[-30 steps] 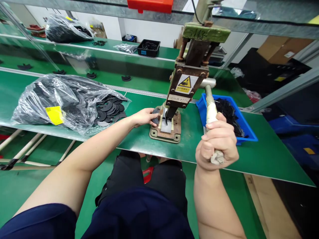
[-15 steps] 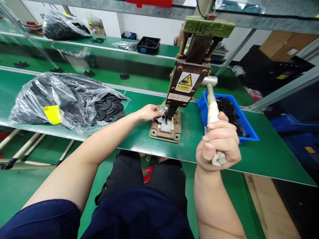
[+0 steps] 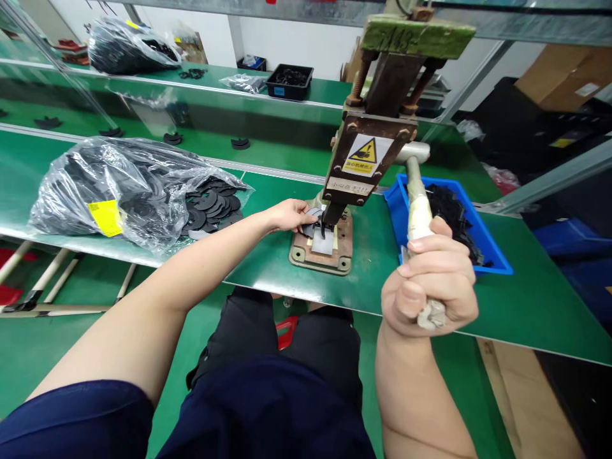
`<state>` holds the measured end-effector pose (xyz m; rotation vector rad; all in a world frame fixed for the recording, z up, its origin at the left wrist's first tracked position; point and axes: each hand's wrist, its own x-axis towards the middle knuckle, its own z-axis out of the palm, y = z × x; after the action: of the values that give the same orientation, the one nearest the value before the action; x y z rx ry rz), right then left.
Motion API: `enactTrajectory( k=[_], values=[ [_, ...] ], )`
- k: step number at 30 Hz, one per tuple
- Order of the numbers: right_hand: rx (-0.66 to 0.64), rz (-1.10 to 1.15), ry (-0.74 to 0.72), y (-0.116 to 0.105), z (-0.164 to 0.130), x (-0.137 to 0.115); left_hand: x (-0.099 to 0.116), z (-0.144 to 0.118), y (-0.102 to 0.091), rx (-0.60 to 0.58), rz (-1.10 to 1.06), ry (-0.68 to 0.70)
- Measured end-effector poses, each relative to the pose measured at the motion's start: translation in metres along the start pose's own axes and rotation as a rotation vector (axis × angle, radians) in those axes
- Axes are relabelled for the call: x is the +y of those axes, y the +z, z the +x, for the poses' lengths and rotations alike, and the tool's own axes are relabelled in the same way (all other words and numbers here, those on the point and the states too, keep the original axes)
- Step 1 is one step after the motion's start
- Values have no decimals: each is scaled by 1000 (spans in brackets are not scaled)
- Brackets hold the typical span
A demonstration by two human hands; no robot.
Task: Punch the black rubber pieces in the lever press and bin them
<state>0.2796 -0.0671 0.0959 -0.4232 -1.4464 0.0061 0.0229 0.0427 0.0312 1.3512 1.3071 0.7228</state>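
flanking press (image 3: pixel 363 166), bag (image 3: pixel 124 191), bin (image 3: pixel 488 255)

Green bench (image 3: pixel 526 306) carries press (image 3: pixel 321 248), bag (image 3: pixel 129 191), bin (image 3: pixel 497 261).

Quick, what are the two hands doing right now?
Left hand: pinching a black disc under the press.
Right hand: closed tight around the lever.

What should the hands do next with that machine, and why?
Probably pull the lever down. The right hand already grips it, and the left hand holds a black disc in place under the press punch.
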Motion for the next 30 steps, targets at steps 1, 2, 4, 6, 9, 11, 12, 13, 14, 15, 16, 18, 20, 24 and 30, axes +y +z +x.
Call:
enactTrajectory(
  k=[1, 2, 4, 6, 9, 11, 12, 13, 14, 15, 16, 18, 20, 24, 30],
  values=[
    [12, -1, 2, 0, 0, 1, 0, 1, 0, -6, -2, -12],
    [22, -2, -2, 1, 0, 1, 0, 3, -1, -13, -3, -25],
    [33, -2, -18, 1, -1, 4, 1, 6, -2, -24, 0, -56],
    [36, 3, -30, 3, -2, 7, 3, 8, -1, -33, 4, -98],
    [76, 22, -45, 7, -2, 9, 8, 12, 3, -49, -14, -161],
    [109, 25, -59, 8, -1, 9, 10, 12, 6, -69, -20, -176],
    [113, 23, -62, 8, -1, 9, 11, 12, 8, -79, -20, -169],
    [98, 15, -59, 8, 0, 8, 11, 11, 8, -87, -22, -150],
    [71, 4, -51, 6, 0, 7, 10, 10, 8, -95, -29, -122],
    [39, -9, -42, 4, 1, 5, 9, 9, 8, -103, -42, -89],
    [9, -20, -32, 2, 1, 4, 7, 8, 6, -107, -57, -56],
    [-35, -29, -36, -2, 1, 3, 3, 5, 2, -112, -80, -19],
    [-43, -28, -49, -3, 2, 2, 2, 4, -4, -106, -95, -12],
    [-10, -38, -41, 0, 1, 3, 3, 4, -12, -145, -100, 2],
    [-7, -32, -18, 1, 1, 2, 0, 6, -10, -186, -59, 50]
  ],
)
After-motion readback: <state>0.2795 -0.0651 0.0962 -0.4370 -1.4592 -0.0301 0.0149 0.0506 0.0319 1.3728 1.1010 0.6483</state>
